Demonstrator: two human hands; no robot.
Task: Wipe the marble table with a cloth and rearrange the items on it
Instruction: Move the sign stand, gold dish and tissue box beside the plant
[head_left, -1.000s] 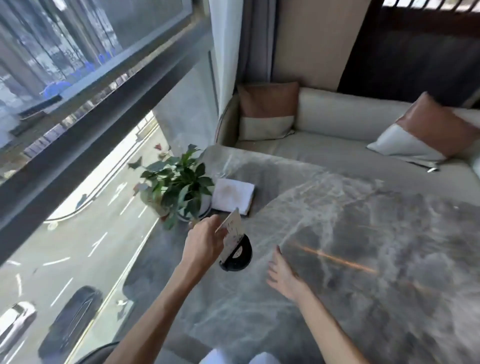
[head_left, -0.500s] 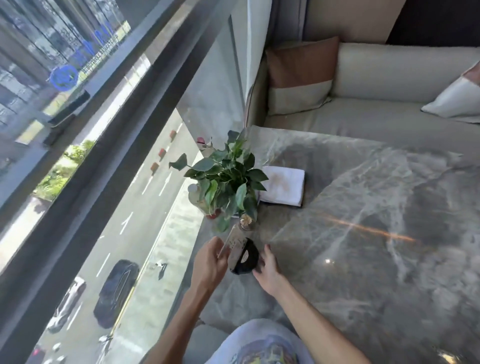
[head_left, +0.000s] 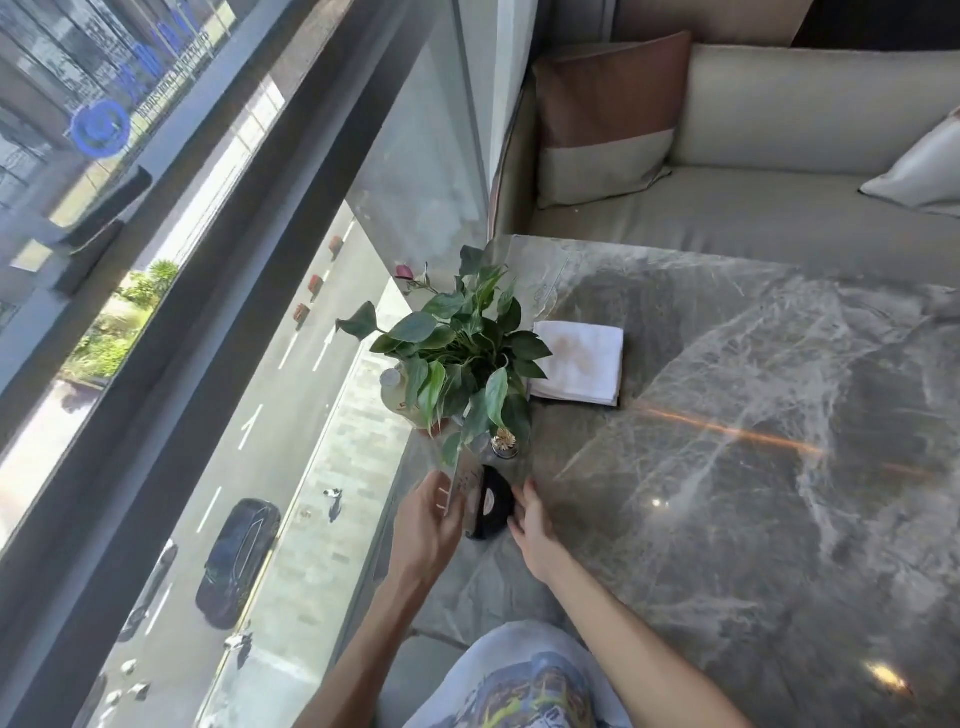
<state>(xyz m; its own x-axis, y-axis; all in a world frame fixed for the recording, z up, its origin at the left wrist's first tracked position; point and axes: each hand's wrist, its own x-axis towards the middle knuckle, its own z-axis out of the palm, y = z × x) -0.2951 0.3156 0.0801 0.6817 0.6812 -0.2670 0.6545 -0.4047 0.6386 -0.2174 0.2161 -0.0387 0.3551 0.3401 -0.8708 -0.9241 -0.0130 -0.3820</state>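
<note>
Left hand (head_left: 428, 525) is pinching the card (head_left: 461, 486), which is sitting upright in the black stand (head_left: 492, 512) at the table's (head_left: 727, 441) window edge, just in front of the plant (head_left: 462, 353). Right hand (head_left: 535, 530), fingers fairly straight, is touching the stand's other side. Folded white cloth (head_left: 582, 361) is lying just beside the plant, toward the sofa (head_left: 727, 218).

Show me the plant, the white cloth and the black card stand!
plant (head_left: 457, 353): head view, on its middle leaves.
white cloth (head_left: 579, 364): head view, middle of its folded top.
black card stand (head_left: 491, 506): head view, on its rounded black base.
</note>
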